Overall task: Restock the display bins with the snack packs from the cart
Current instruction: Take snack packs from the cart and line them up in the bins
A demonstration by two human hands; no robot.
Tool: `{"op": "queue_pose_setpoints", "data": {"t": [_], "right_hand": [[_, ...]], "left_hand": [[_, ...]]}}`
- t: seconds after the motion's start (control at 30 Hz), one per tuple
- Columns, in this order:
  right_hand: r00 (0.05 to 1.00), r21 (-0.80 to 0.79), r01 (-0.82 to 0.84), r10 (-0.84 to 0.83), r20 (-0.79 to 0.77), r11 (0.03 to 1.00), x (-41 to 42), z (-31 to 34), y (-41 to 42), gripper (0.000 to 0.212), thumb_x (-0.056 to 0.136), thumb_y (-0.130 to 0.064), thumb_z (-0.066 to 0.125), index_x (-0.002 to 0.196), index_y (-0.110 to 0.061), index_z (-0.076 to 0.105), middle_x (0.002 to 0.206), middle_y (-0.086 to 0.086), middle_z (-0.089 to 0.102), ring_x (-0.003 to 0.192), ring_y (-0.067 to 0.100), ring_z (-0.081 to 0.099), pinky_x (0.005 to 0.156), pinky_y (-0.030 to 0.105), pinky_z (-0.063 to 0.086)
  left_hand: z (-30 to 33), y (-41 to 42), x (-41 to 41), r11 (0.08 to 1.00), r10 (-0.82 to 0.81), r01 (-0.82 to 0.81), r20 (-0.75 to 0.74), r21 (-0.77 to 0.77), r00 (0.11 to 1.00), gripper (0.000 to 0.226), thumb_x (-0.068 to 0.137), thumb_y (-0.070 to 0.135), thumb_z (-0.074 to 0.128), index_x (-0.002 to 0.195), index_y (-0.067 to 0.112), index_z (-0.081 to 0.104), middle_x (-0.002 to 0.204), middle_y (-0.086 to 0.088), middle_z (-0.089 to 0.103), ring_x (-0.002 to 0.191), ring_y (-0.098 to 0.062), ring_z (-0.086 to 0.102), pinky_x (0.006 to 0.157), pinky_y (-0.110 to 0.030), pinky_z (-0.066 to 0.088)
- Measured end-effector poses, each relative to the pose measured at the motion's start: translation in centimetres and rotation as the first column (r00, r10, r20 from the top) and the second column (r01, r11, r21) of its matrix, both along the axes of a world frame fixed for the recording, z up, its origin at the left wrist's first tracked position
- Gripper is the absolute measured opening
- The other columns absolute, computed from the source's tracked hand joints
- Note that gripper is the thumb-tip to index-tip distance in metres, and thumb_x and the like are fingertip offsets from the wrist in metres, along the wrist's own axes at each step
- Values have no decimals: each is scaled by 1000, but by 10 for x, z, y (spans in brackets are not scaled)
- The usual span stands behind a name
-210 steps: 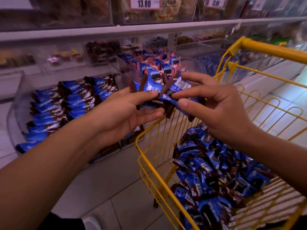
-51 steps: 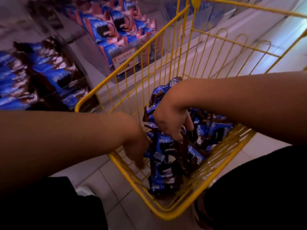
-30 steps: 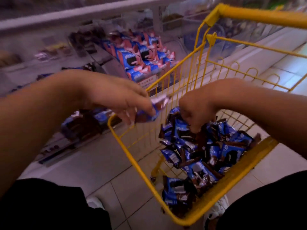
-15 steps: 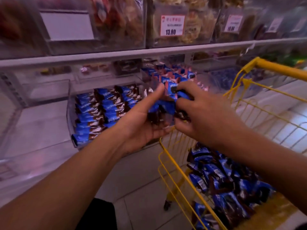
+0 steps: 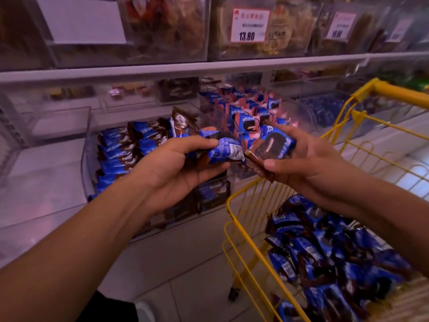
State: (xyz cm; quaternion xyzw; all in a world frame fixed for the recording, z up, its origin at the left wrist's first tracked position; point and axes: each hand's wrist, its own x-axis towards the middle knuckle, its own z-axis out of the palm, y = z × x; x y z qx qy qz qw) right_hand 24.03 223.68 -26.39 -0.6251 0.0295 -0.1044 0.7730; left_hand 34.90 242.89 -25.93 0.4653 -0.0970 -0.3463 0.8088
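At far left, an empty clear bin point(image 5: 58, 122) sits on the shelf point(image 5: 209, 68). Beside it, my target bin point(image 5: 84, 159) holds neat rows of blue packs point(image 5: 116, 154), filled across its left part as far as I can see; its right part is hidden behind my hands. My left hand point(image 5: 176, 168) curls around a small bunch of packs point(image 5: 222, 152), thumb on top. My right hand point(image 5: 308, 161) pinches one pack point(image 5: 271, 145) between thumb and fingers, touching the bunch. Both hands are above the gap between bin and cart point(image 5: 232, 201). At right, the cart contains a large heap of packs point(image 5: 325, 252). Judgement: the restock is partly done; most stock remains to be moved.
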Motion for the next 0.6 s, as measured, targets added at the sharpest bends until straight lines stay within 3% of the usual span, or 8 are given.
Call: {"op": "queue_pose_setpoints", "data": {"t": [0.1, 0.17, 0.2, 0.27, 0.4, 0.43, 0.5, 0.6], "right_hand": [[997, 88, -59, 63, -41, 994, -1, 5, -1, 55, 77, 6, 58, 131, 3, 53, 120, 26, 68, 104, 30, 71, 77, 32, 60], [998, 85, -45, 48, -28, 995, -1, 7, 0, 54, 76, 5, 61, 129, 0, 54, 114, 23, 71, 99, 30, 73, 71, 30, 60], [1000, 35, 7, -6, -28, 999, 0, 7, 0, 57, 72, 3, 65, 128, -4, 55, 109, 19, 74, 91, 27, 75, 65, 27, 59], [995, -87, 91, -93, -20, 992, 5, 7, 1, 56, 70, -3, 70, 125, -8, 59, 97, 10, 76, 77, 19, 73, 56, 22, 54], [996, -400, 85, -69, 55, 913, 20, 12, 8, 35, 85, 5, 68, 110, -19, 67, 92, -7, 78, 82, 5, 72, 64, 14, 53], [995, -528, 90, -53, 85, 845, 26, 16, 9, 38, 85, 6, 69, 108, -23, 67, 88, -14, 77, 83, -2, 70, 68, 11, 53], [993, -791, 67, 35, 111, 608, 41, 24, 13, 40, 83, 5, 72, 114, -20, 70, 94, -16, 75, 86, -12, 66, 74, 5, 48], [989, -977, -34, 150, -2, 212, 67, 27, 19, 44, 83, -5, 77, 125, -15, 70, 111, -4, 74, 88, -6, 64, 72, 0, 44]], "left_hand": [[-2, 0, 2, 1000, 12, -12, -4, 14, 1000, 51, 62, -8, 63, 111, 4, 68, 111, -21, 72, 100, -30, 71, 84, -38, 60], [-4, 1, 5, 996, 61, -62, 16, 67, 998, 47, 71, -15, 57, 111, 7, 67, 114, -20, 71, 109, -33, 68, 99, -40, 53], [-5, 1, 6, 990, 94, -97, 32, 103, 995, 43, 76, -16, 55, 110, 8, 67, 113, -19, 71, 107, -32, 68, 99, -38, 52], [-5, 4, 10, 980, 141, -145, 42, 138, 989, 40, 81, -14, 56, 113, 8, 67, 110, -17, 71, 100, -30, 70, 87, -33, 56], [-7, 13, 21, 958, 266, -269, 42, 103, 963, 38, 81, -10, 63, 115, 6, 65, 107, -17, 71, 93, -26, 72, 66, -30, 60], [-8, 15, 26, 931, 339, -347, 80, 114, 937, 37, 81, -10, 65, 114, 7, 64, 107, -17, 71, 92, -26, 72, 64, -29, 59], [-10, 21, 36, 874, 452, -473, 164, 116, 877, 33, 80, -10, 67, 108, 7, 63, 107, -18, 70, 87, -26, 72, 63, -28, 58], [-14, 26, 46, 825, 521, -555, 237, 106, 820, 31, 78, -10, 69, 104, 6, 62, 100, -17, 71, 73, -22, 73, 63, -29, 59]]}}
